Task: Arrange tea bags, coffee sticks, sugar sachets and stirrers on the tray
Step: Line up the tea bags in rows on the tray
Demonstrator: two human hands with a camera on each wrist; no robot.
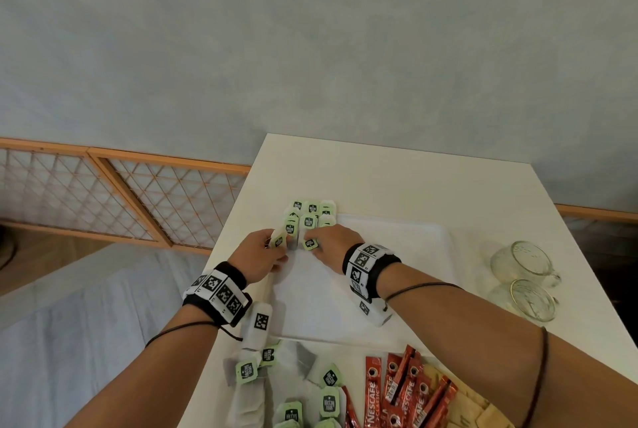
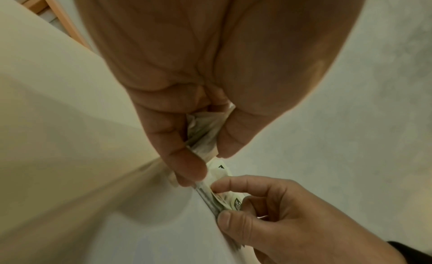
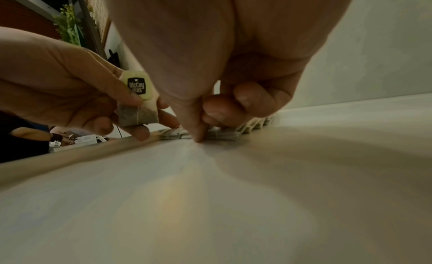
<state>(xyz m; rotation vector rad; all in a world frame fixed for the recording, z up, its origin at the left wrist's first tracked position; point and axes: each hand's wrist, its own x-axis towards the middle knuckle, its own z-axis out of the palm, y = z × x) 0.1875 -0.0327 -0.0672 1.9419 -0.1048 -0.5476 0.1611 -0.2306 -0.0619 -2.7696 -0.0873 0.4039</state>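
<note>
A white tray (image 1: 397, 255) lies in the middle of the white table. Several green-tagged tea bags (image 1: 312, 213) sit in overlapping rows at the tray's far left corner. My left hand (image 1: 276, 249) hovers at the near end of those rows and pinches a small stack of tea bags (image 2: 202, 137) between thumb and fingers; one McCoy tag (image 3: 137, 87) faces the right wrist view. Right beside it, my right hand (image 1: 319, 248) pinches one tea bag (image 1: 310, 244) and holds it low against the tray floor (image 3: 233, 194), touching the last row.
Loose tea bags (image 1: 293, 389) lie in a heap at the table's near edge, with red Nescafe coffee sticks (image 1: 404, 389) and tan sachets (image 1: 483, 407) to their right. Two glass mugs (image 1: 524, 265) lie on their sides right of the tray. The table's left edge is close to my left wrist.
</note>
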